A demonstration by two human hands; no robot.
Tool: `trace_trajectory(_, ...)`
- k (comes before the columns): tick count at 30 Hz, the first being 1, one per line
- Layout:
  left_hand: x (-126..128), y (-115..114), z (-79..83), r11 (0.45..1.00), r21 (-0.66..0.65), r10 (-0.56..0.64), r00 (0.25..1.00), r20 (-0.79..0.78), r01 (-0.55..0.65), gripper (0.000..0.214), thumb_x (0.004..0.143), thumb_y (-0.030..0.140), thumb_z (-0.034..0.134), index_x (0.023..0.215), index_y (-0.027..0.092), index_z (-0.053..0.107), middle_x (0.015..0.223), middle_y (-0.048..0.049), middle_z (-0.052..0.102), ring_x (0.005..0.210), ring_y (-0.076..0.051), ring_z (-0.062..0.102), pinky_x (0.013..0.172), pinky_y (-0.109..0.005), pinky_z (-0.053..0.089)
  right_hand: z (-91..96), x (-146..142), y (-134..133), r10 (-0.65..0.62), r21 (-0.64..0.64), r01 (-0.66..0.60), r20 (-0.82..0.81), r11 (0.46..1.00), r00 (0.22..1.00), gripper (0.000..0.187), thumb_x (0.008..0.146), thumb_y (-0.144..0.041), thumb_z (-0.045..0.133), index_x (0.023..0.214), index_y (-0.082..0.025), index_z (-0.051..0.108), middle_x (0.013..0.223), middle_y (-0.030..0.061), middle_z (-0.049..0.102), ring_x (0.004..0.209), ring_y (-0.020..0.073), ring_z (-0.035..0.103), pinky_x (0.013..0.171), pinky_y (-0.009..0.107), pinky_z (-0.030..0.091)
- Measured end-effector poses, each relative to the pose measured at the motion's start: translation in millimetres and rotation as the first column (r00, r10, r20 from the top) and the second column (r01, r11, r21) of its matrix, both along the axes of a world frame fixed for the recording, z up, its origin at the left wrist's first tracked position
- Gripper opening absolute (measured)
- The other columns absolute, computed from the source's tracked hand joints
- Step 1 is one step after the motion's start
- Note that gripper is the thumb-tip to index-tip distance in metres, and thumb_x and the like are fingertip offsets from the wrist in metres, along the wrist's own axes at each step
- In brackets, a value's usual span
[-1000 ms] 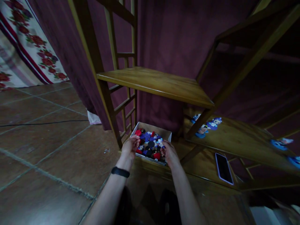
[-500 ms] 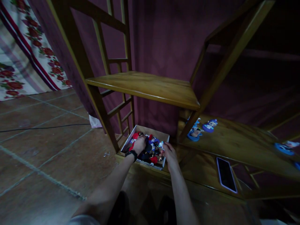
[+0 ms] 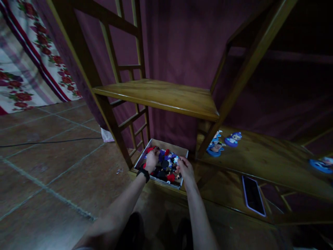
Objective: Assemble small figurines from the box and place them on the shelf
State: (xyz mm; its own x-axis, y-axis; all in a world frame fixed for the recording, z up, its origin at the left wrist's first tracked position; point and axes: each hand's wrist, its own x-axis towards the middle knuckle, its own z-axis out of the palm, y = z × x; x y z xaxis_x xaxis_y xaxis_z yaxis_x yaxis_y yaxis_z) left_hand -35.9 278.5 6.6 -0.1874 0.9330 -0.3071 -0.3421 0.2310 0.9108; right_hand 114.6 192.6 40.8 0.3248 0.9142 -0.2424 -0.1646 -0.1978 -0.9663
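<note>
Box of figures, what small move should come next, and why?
Probably lift the right hand clear of the box: a pale figure seems pinched at its fingertips, above the pile, while the left hand is down in the box's left side.

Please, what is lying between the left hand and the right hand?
In the head view, small figures, partly red, purple and black, lie in the box between the left hand and the right hand.
</note>
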Motion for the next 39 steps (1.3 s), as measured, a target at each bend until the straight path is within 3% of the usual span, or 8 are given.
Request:
trace_trajectory(2, -2.9, -10.7, 5.0, 1.0, -0.009, 0.019, 1.0, 0.011, -0.019, 0.013, 0.07, 0.003, 0.058, 0.061, 0.013, 0.056, 0.054, -0.0003, 0.055, 0.048, -0.011, 0.055, 0.051, -0.021, 0.046, 1.3, -1.2, -1.1, 0.026, 0.012, -0.026, 0.006, 1.0, 1.0, 0.035, 0.069, -0.04, 0.056, 0.096, -0.018, 0.062, 0.048, -0.0065, 0.052, 0.037, 0.0078, 0.047, 0.038, 0.019, 0.039)
trace_trajectory(6, -7.2, -42.0, 14.6, 0.997, -0.068, 0.041, 0.965, 0.26, -0.024, 0.014, 0.069, -0.002, 0.057, 0.061, 0.009, 0.055, 0.056, -0.0034, 0.058, 0.053, -0.015, 0.061, 0.055, -0.027, 0.053, 3.3, -7.4, -3.7, 0.055, 0.065, -0.056, 0.019, 0.996, 0.998, 0.035, 0.068, -0.042, 0.057, 0.095, -0.019, 0.061, 0.049, -0.0064, 0.052, 0.038, 0.0081, 0.046, 0.038, 0.019, 0.039)
trace_trajectory(11, -6.6, -75.6, 25.6, 0.994, -0.106, 0.005, 0.921, 0.39, 0.04, 0.015, 0.068, -0.007, 0.057, 0.066, 0.007, 0.06, 0.065, -0.0093, 0.065, 0.063, -0.017, 0.065, 0.059, -0.026, 0.055, 0.6, -16.4, -5.3, 0.089, 0.133, -0.099, 0.079, 0.986, 0.993, 0.031, 0.067, -0.04, 0.059, 0.091, -0.021, 0.06, 0.058, -0.006, 0.054, 0.042, 0.0081, 0.048, 0.039, 0.018, 0.039)
trace_trajectory(22, 0.9, -82.8, 37.7, 0.997, 0.052, -0.064, 0.975, 0.211, 0.054, 0.016, 0.059, 0.003, 0.071, 0.073, 0.009, 0.069, 0.066, -0.0066, 0.068, 0.058, -0.012, 0.062, 0.06, -0.024, 0.053, -10.7, -28.9, 3.1, 0.154, 0.177, -0.166, 0.081, 0.97, 0.985, 0.031, 0.063, -0.032, 0.061, 0.092, -0.022, 0.06, 0.09, 0.0, 0.063, 0.067, 0.0121, 0.057, 0.051, 0.02, 0.049)
trace_trajectory(28, 3.3, -81.5, 40.6, 0.983, 0.14, -0.141, 0.979, 0.148, 0.12, 0.022, 0.054, 0.011, 0.074, 0.076, 0.011, 0.071, 0.07, -0.0035, 0.069, 0.062, -0.013, 0.06, 0.059, -0.023, 0.051, -10.8, -33.5, 3.4, 0.118, 0.184, -0.134, 0.095, 0.974, 0.988, 0.03, 0.065, -0.032, 0.06, 0.093, -0.022, 0.06, 0.091, 0.0004, 0.063, 0.066, 0.0118, 0.058, 0.051, 0.021, 0.049)
trace_trajectory(39, -3.9, -78.7, 37.1, 0.963, 0.206, -0.174, 0.985, -0.023, 0.175, 0.016, 0.06, 0.01, 0.067, 0.075, 0.013, 0.072, 0.067, -0.0031, 0.067, 0.054, -0.012, 0.054, 0.053, -0.023, 0.045, -4.2, -37.9, -2.8, 0.147, 0.239, -0.191, 0.193, 0.952, 0.97, 0.028, 0.069, -0.032, 0.058, 0.096, -0.024, 0.059, 0.096, 0.0012, 0.063, 0.076, 0.0161, 0.059, 0.062, 0.026, 0.05)
